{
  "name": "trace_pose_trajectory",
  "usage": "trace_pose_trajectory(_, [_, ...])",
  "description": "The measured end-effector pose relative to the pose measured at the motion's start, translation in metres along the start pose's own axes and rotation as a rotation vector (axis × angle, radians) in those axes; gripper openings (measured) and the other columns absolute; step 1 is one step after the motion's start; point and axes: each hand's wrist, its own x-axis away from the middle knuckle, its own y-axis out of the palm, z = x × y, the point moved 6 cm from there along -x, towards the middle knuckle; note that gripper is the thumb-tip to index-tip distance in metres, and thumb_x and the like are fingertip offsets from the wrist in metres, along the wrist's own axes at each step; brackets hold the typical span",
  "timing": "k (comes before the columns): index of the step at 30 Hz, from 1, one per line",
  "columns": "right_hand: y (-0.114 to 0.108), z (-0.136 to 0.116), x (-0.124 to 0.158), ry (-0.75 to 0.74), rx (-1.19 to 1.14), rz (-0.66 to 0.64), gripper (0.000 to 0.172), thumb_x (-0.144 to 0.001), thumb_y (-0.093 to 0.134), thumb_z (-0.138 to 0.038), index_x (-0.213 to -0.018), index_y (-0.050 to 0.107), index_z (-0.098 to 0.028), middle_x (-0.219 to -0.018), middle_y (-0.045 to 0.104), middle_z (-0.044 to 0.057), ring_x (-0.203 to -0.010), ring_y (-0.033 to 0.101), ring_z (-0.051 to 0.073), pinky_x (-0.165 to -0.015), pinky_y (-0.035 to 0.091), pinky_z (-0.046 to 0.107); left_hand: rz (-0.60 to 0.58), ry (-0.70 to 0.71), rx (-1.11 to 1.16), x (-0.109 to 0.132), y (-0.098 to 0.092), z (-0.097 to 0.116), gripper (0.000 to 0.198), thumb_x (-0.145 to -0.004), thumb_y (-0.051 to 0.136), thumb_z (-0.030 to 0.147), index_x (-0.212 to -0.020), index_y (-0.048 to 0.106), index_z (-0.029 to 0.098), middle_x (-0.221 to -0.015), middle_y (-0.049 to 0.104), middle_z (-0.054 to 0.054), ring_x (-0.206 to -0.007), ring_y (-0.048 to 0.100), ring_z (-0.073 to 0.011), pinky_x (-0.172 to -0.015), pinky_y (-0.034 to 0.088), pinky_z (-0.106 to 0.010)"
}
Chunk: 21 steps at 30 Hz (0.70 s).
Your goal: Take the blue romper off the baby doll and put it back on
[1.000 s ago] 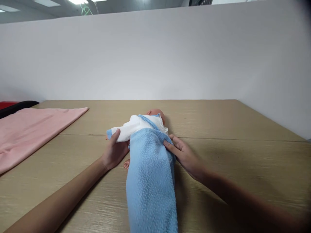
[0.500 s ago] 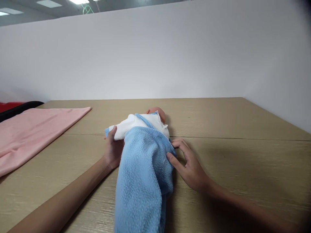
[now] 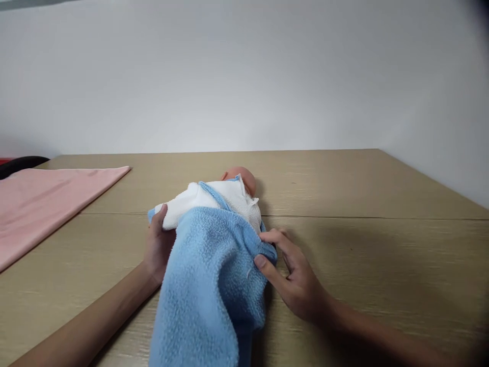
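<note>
- Holding, in the head view, is done by both hands, set well apart on either side of a doll; the doll is laid on the wooden tabletop in the middle, its head pointed away from the camera.
- A white sleeve is clasped near its blue cuff by the left hand; the thumb is laid over the top, and the sleeve is gripped between thumb and palm.
- An upper edge of the blue fleece is pinched by the right hand, with the thumb on the outer face and the index finger at the rim; a narrow gap filled by the folded cloth is left between them.
- The left forearm is stretched forward from the lower left corner, low over the tabletop; the right forearm is brought in from the lower right, with the hand angled inward and the knuckles raised.
- The left fingers are hidden under the sleeve, so how tightly they are curled cannot be told; the other right fingers are partly covered by the index finger.
- The fleece is cut off by the bottom edge, its right side bunched into a deep fold.
- A pink cloth is cropped at the left edge, near a black rim.
</note>
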Motion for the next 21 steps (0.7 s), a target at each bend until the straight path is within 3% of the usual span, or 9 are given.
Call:
trace_pose_trajectory(3, [0.000,-0.002,-0.003,-0.037,0.000,0.016,0.005,-0.105,0.068,-0.034,-0.107,0.067,-0.029,-0.099,0.064,0.002,-0.099,0.059,0.024,-0.094,0.047,0.041,0.060,0.019,0.037,-0.001,-0.004,0.001,0.049,-0.096,0.075,0.043,-0.140,0.068,0.023,-0.123,0.085,-0.005,-0.129,0.074,-0.0361,-0.118,0.056,-0.042])
trace_pose_trajectory(6, [-0.002,-0.002,-0.003,-0.037,-0.026,0.076,0.007,-0.104,0.070,-0.033,-0.100,0.066,-0.029,-0.117,0.064,0.006,-0.117,0.060,0.027,-0.105,0.047,0.044,0.096,0.025,0.060,-0.002,-0.012,0.002,0.051,-0.095,0.076,0.041,-0.143,0.067,0.025,-0.120,0.086,-0.003,-0.127,0.076,-0.0364,-0.115,0.059,-0.042])
trace_pose_trajectory(9, [0.000,-0.002,-0.002,-0.041,-0.093,0.051,0.004,-0.107,0.066,-0.030,-0.103,0.064,-0.030,-0.128,0.066,0.005,-0.125,0.061,0.027,-0.111,0.046,0.045,0.090,-0.002,0.059,-0.002,-0.013,-0.001,0.058,-0.093,0.076,0.042,-0.147,0.064,0.025,-0.118,0.087,-0.004,-0.124,0.077,-0.0371,-0.113,0.061,-0.042])
trace_pose_trajectory(14, [0.003,-0.002,0.000,-0.023,-0.217,-0.008,0.005,-0.110,0.061,-0.033,-0.109,0.064,-0.029,-0.109,0.067,0.004,-0.109,0.064,0.024,-0.101,0.053,0.040,0.051,-0.028,0.045,0.001,-0.003,-0.005,0.060,-0.095,0.073,0.051,-0.150,0.065,0.028,-0.113,0.087,-0.002,-0.120,0.080,-0.0355,-0.109,0.063,-0.043])
trace_pose_trajectory(18, [0.007,0.000,-0.002,0.147,-0.328,-0.023,0.017,-0.111,0.060,-0.043,-0.104,0.062,-0.027,-0.094,0.064,0.002,-0.089,0.061,0.019,-0.083,0.054,0.033,0.112,-0.027,0.023,0.001,-0.009,-0.004,0.054,-0.092,0.078,0.046,-0.143,0.070,0.028,-0.105,0.087,-0.001,-0.113,0.082,-0.0336,-0.104,0.065,-0.041])
trace_pose_trajectory(21, [0.008,-0.001,-0.006,0.237,-0.360,-0.024,0.017,-0.109,0.063,-0.045,-0.112,0.062,-0.029,-0.102,0.066,0.001,-0.099,0.063,0.020,-0.091,0.054,0.033,0.177,0.006,0.002,-0.001,-0.017,-0.001,0.045,-0.090,0.082,0.042,-0.131,0.075,0.025,-0.099,0.087,0.000,-0.110,0.083,-0.0335,-0.102,0.066,-0.039])
